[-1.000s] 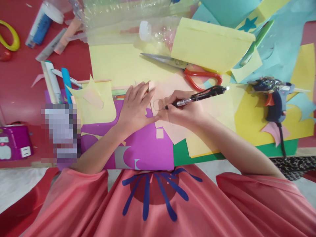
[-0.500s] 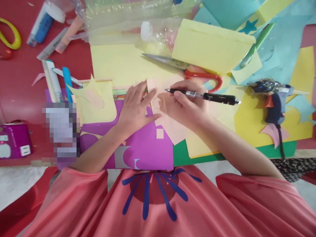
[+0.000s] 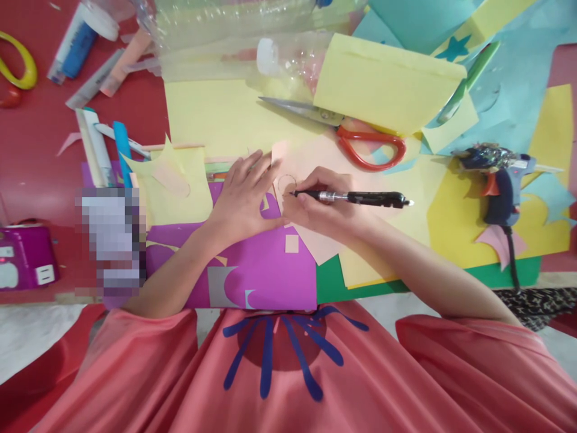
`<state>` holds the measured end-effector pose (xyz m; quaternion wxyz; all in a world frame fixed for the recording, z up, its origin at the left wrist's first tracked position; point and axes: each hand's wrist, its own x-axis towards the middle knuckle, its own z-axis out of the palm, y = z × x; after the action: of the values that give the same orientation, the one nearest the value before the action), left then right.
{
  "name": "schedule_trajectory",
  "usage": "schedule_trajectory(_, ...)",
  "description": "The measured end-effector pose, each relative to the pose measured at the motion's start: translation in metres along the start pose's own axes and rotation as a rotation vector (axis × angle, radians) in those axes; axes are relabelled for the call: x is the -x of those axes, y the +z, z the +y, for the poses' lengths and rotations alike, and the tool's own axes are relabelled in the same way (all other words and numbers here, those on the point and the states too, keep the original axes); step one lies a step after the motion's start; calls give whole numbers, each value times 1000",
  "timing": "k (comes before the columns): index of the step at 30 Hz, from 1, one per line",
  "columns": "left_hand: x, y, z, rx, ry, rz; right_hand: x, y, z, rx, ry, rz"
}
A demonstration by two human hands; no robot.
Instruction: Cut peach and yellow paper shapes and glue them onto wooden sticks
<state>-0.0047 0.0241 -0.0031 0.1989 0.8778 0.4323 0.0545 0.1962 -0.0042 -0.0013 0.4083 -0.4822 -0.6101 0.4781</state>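
Note:
My right hand (image 3: 331, 201) grips a black pen (image 3: 367, 198), its tip at the lower edge of a small circle drawn on a pale peach sheet of paper (image 3: 322, 243). My left hand (image 3: 247, 195) lies with its fingers spread at the left edge of that sheet. Beneath the left hand is a purple sheet (image 3: 265, 273). Just below the hands sits a small peach paper square (image 3: 291, 243). Beyond my right hand, scissors with red handles (image 3: 372, 147) lie with their blades pointing left.
A plastic bottle partly wrapped in yellow paper (image 3: 387, 84) lies behind the scissors. On the right is a glue gun (image 3: 500, 186). Markers (image 3: 101, 150) and a yellow paper piece with a cut-out edge (image 3: 180, 192) are on the left. A purple box (image 3: 29, 257) stands far left.
My right hand has moved left and down, bringing the pen tip onto the drawn circle. The left hand has shifted slightly, its thumb now close to the right hand.

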Motion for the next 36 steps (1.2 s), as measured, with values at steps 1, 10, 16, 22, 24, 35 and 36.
schedule_trajectory(1, 0, 0, 0, -2, -2, -7, 0, 0, -1, 4, -8, 4)
schedule_trajectory(10, 0, -1, 3, 15, 7, 3, 2, 4, -6, -62, 55, -8)
schedule_trajectory(16, 0, 0, 2, 28, 13, 19, 1, 9, -6, -22, 66, 99)
schedule_trajectory(22, 0, -1, 3, 35, -1, 10, 2, 8, -2, 24, 7, 76)
schedule_trajectory(24, 0, -2, 3, 29, 3, 8, 2, 6, -2, -36, 27, 17)
schedule_trajectory(35, 1, -1, 2, 11, 12, 13, 1, 9, -3, 35, 3, 46)
schedule_trajectory(36, 1, -1, 2, 14, 14, 13, 1, 8, -3, 1, 3, -4)
